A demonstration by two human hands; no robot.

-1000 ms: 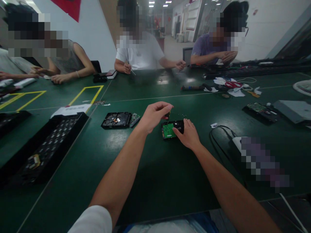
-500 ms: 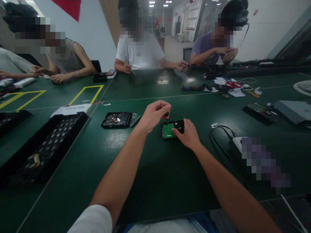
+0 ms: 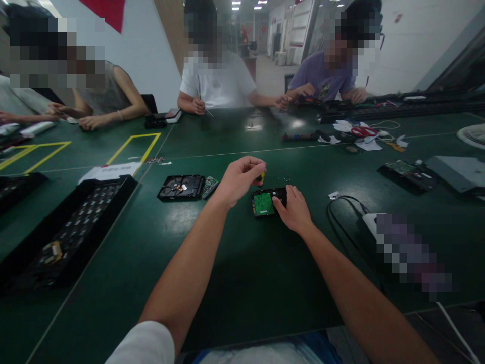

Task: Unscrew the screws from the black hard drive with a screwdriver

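Note:
A hard drive [image 3: 263, 204] with a green circuit board facing up lies flat on the table. My right hand [image 3: 296, 210] grips its right end, thumb on top and fingers at the far edge. Just above the drive's far left corner, my left hand [image 3: 242, 179] is closed in a pinch around a small yellow-and-black tool [image 3: 262, 177], possibly a short screwdriver; most of it is hidden by the fingers. Tiny screw-like bits [image 3: 284, 179] are scattered behind the drive. To the left sit another hard drive [image 3: 181, 187] and a loose circuit board [image 3: 210, 187].
A long black tray [image 3: 76, 222] holding small parts stands at left. On the right are a cable [image 3: 341, 202], a white-ended pixelated object [image 3: 373, 221], another drive [image 3: 406, 175] and a grey box [image 3: 458, 173]. Several people sit across the green table [image 3: 242, 303].
My right thumb has shifted slightly right on the drive. My left hand barely moves with the tool. The person at far right has lowered and parted their hands.

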